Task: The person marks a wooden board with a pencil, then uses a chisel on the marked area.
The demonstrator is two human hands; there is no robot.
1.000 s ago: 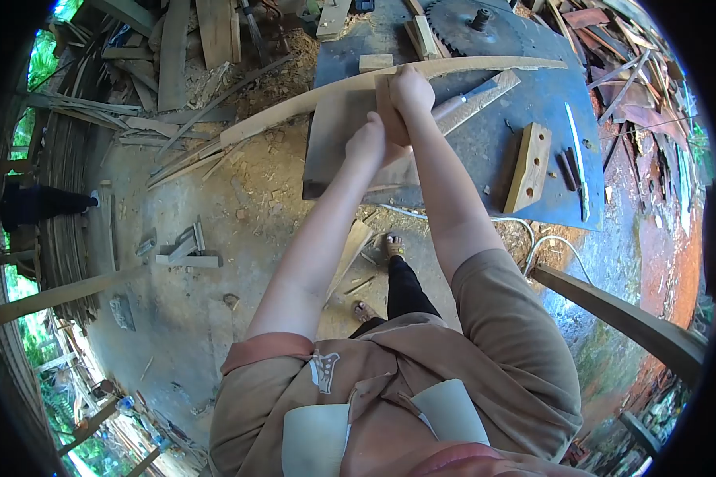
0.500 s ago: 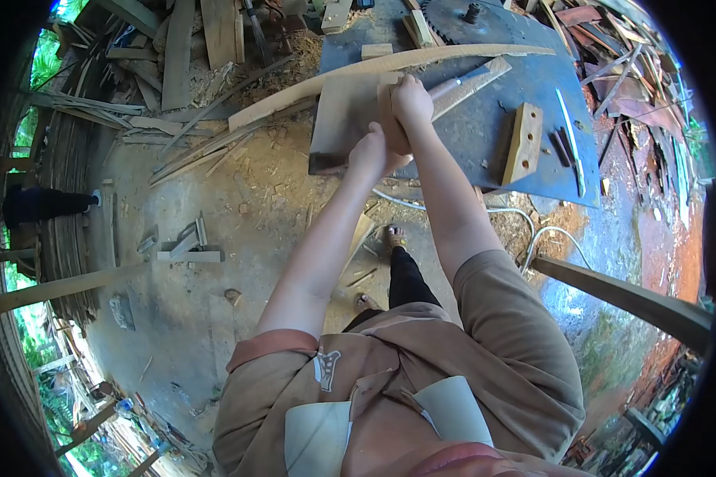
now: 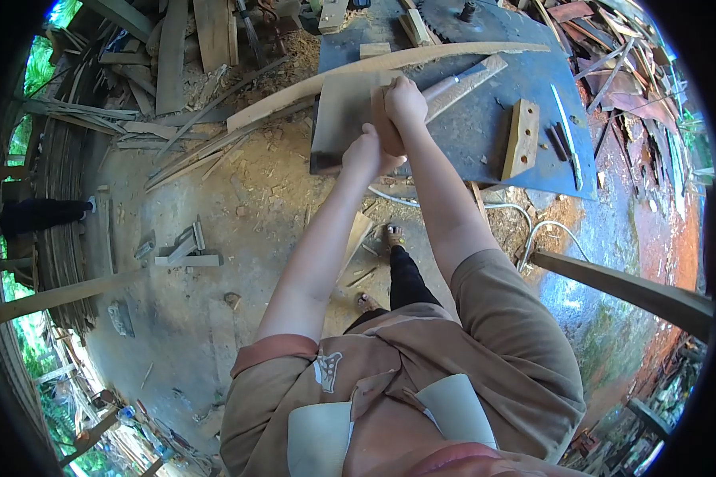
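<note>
Both of my hands are at a brown wooden piece [image 3: 383,119] over the left part of the blue-grey metal table [image 3: 461,163]. My left hand [image 3: 363,153] is closed on its lower left side. On its upper right side, my right hand [image 3: 405,100] is wrapped round the same piece. A flat wooden board [image 3: 338,111] lies under and to the left of the piece. Just right of my right hand is a chisel-like tool [image 3: 441,87] with a wooden handle, lying along a narrow wooden strip [image 3: 485,74].
A long curved plank [image 3: 326,77] crosses the table's back. A block with holes [image 3: 522,141] lies at the right, near a white strip [image 3: 566,131]. A circular saw blade [image 3: 445,22] is at the back. A person [image 3: 44,216] is at far left.
The brown piece and both hands have shifted slightly left and toward me over the board. My grip looks the same. The whole view has shifted a little.
</note>
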